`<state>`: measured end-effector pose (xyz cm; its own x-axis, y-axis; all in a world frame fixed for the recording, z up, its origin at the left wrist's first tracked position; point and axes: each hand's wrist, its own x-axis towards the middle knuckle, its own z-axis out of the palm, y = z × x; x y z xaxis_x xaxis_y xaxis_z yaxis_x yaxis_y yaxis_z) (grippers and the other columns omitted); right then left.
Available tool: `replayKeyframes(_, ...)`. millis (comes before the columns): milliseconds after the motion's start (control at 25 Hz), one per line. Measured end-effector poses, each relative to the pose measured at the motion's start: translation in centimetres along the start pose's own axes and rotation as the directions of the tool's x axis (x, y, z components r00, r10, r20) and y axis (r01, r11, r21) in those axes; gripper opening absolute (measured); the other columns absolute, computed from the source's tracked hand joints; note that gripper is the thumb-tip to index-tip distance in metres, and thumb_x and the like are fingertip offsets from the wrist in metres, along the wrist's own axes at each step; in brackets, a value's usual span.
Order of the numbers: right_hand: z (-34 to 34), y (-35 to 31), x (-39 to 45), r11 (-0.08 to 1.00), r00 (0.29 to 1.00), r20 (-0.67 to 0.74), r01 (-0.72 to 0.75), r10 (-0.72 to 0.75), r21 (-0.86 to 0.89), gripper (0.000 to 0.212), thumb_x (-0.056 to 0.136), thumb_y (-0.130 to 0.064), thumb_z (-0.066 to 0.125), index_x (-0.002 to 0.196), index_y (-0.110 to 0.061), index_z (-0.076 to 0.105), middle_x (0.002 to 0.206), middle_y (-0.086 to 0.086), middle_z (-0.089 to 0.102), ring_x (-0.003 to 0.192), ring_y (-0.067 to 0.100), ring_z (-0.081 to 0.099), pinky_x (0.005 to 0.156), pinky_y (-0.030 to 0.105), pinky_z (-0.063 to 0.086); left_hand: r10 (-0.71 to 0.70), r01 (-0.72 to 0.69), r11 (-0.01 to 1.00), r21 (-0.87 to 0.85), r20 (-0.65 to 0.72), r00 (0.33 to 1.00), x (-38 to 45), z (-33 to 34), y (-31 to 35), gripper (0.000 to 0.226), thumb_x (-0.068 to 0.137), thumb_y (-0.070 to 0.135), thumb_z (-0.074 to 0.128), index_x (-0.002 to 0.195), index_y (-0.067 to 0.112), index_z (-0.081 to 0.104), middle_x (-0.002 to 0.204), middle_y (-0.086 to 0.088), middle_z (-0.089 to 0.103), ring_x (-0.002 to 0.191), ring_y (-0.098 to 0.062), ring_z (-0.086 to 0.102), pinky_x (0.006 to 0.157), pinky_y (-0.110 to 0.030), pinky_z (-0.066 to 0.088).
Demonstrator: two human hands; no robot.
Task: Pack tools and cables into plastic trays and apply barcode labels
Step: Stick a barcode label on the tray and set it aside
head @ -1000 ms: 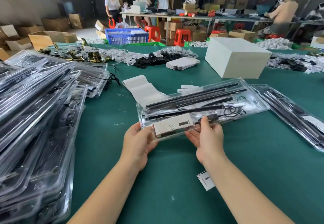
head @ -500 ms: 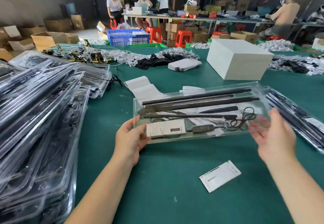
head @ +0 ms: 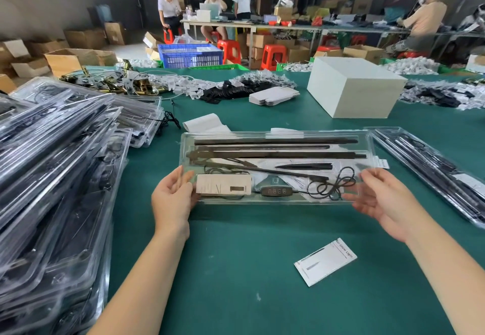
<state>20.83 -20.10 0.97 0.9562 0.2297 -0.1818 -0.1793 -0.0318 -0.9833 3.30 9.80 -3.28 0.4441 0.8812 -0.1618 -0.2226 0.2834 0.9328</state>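
A clear plastic tray [head: 278, 135] is held level above the green table, its long side toward me. Inside lie long black rods [head: 275, 141], a coiled black cable [head: 332, 185], a small controller [head: 277, 191] and a white card box [head: 223, 184]. My left hand [head: 172, 198] grips the tray's near left corner. At the near right corner my right hand [head: 380, 195] holds the tray's edge with spread fingers. A white barcode label [head: 325, 261] lies flat on the table below my right forearm.
A tall stack of filled clear trays [head: 52, 177] covers the left side. Another packed tray [head: 430, 166] lies at the right. A white box [head: 351, 88], a label roll [head: 204, 123], piled cables and parts sit farther back. People work at distant tables.
The tray has swung from tilted to level and square to me. My right hand slid from the tray's near middle out to its right end, uncovering the label on the table.
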Motion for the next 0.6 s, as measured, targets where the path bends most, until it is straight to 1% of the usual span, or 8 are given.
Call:
replayKeyframes(80,-0.2,0.2,-0.2,0.999,1.0,0.012,-0.025,0.024,0.036,0.013,0.101,-0.022,0.049,0.092,-0.02,0.058,0.07,0.005,0.073,0.064,0.022,0.073,0.045,0.026,0.053,-0.052,0.053,0.996,-0.072,0.006,0.999,-0.3,0.1,0.0,0.023,0.088,0.006,0.064,0.103,0.024,0.064,0.095,0.012,0.073,0.085,0.0,0.068,0.062,-0.017,0.054)
replayKeyframes(120,-0.4,0.3,-0.3,0.997,0.999,0.021,-0.041,0.04,0.068,0.012,0.101,-0.021,0.049,0.094,-0.019,0.059,0.07,0.006,0.073,0.061,0.021,0.072,0.046,0.027,0.054,-0.074,0.075,0.993,-0.089,0.008,0.997,-0.4,0.2,-0.1,0.02,0.088,0.011,0.066,0.103,0.024,0.065,0.091,0.012,0.073,0.08,0.0,0.068,0.061,-0.016,0.052)
replayKeyframes(200,-0.5,0.6,-0.7,0.99,0.996,0.045,-0.077,0.072,0.118,0.011,0.1,-0.021,0.049,0.097,-0.018,0.06,0.073,0.008,0.074,0.06,0.021,0.072,0.047,0.029,0.056,-0.11,0.11,0.987,-0.12,0.007,0.994,-0.4,0.3,-0.1,0.018,0.091,0.015,0.063,0.107,0.022,0.064,0.088,0.007,0.071,0.075,-0.003,0.067,0.063,-0.017,0.052)
replayKeyframes(280,-0.6,0.8,-1.0,0.986,0.994,0.063,-0.095,0.088,0.134,0.011,0.1,-0.021,0.049,0.099,-0.018,0.06,0.074,0.009,0.074,0.061,0.023,0.072,0.047,0.029,0.056,-0.126,0.127,0.984,-0.128,0.014,0.992,-0.5,0.3,0.1,0.016,0.092,0.013,0.061,0.105,0.022,0.065,0.085,0.005,0.07,0.072,-0.004,0.065,0.065,-0.019,0.052)
replayKeyframes(400,-0.6,0.8,-1.3,0.984,0.994,0.057,-0.096,0.088,0.152,0.012,0.1,-0.021,0.049,0.098,-0.019,0.06,0.072,0.01,0.073,0.059,0.023,0.071,0.047,0.03,0.056,-0.119,0.121,0.986,-0.111,0.025,0.993,-0.8,0.2,0.4,0.018,0.091,0.008,0.062,0.097,0.024,0.068,0.081,0.01,0.074,0.07,-0.001,0.068,0.058,-0.015,0.052)
replayKeyframes(480,-0.5,0.7,-1.4,0.983,0.996,0.039,-0.089,0.084,0.163,0.012,0.1,-0.021,0.049,0.095,-0.019,0.059,0.069,0.009,0.073,0.057,0.023,0.071,0.046,0.029,0.056,-0.119,0.119,0.983,-0.138,0.004,0.993,-1.0,0.2,0.5,0.02,0.09,0.005,0.064,0.099,0.023,0.065,0.083,0.009,0.074,0.072,0.0,0.069,0.055,-0.014,0.052)
replayKeyframes(600,-0.4,0.8,-1.3,0.98,0.997,-0.017,-0.075,0.079,0.185,0.009,0.1,-0.021,0.051,0.094,-0.019,0.058,0.065,0.007,0.072,0.053,0.021,0.07,0.044,0.026,0.054,-0.122,0.119,0.981,-0.156,-0.01,0.992,-1.2,0.3,0.7,0.023,0.088,0.001,0.064,0.102,0.018,0.062,0.086,0.003,0.074,0.073,-0.002,0.07,0.053,-0.016,0.053)
